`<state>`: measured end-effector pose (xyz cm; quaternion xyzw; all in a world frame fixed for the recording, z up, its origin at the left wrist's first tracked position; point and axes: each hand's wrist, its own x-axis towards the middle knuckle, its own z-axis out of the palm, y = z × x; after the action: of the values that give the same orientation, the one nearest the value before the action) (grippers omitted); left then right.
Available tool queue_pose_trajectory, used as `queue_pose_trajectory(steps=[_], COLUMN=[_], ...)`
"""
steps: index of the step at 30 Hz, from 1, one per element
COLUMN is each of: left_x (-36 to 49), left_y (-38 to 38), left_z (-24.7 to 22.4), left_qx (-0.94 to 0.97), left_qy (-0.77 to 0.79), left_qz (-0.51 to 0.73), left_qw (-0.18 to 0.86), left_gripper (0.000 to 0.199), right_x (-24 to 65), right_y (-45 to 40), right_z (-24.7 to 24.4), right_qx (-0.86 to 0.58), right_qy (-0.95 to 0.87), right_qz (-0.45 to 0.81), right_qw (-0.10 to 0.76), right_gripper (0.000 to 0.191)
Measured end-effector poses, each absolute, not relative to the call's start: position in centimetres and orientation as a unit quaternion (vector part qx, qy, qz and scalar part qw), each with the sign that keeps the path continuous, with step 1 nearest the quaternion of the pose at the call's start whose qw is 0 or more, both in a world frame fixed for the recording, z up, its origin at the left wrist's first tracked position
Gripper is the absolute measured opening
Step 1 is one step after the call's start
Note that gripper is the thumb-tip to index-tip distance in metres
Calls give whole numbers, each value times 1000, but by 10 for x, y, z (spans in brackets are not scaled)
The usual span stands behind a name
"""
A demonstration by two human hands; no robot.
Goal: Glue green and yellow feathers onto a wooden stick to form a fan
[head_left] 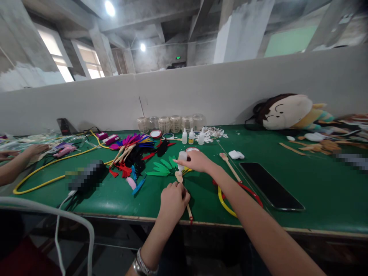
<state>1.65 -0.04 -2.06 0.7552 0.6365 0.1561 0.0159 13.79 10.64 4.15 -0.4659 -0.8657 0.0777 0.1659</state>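
Note:
My left hand [173, 199] is closed around a pale wooden stick [189, 211], whose wider end sticks up past my fingers. A bit of red shows at the stick's lower end. In my right hand [198, 161] is a small white squeeze bottle [182, 156], tipped with its nozzle down at the wide end of the stick. Whether the nozzle touches the wood, I cannot tell. Just beyond lie green feathers [162, 168], with some yellow pieces partly hidden behind my right hand. Three more squeeze bottles [191, 137] stand upright farther back.
Several glass jars [164, 125] line the wall. Colourful feathers [135, 143] and sticks lie left of centre, near a black power bank [87, 175]. At right are another wooden stick [231, 167], a white earbud case [236, 154] and a phone [270, 186]. Another person's hand [38, 149] works at far left.

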Motion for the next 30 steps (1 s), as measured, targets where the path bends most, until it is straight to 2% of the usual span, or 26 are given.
queue_pose_trajectory(steps=[6,14,21,30], left_x=[16,18,18,18], left_y=[0,0,0,0], left_z=[-20,-21,-19,-20], left_qx=[756,755,750,758], left_qy=[637,636,644,632], left_qz=[152,156,147,160], left_qw=[24,15,30,22], left_gripper=[15,15,17,15], right_x=[135,139,142,137], right_y=[104,106,107,107], right_z=[42,42,42,42], right_qx=[-452,-456,-462,-447], right_qy=[-873,-871,-871,-880], right_qz=[100,54,15,26], right_qw=[153,176,163,160], right_gripper=[53,55,55,54])
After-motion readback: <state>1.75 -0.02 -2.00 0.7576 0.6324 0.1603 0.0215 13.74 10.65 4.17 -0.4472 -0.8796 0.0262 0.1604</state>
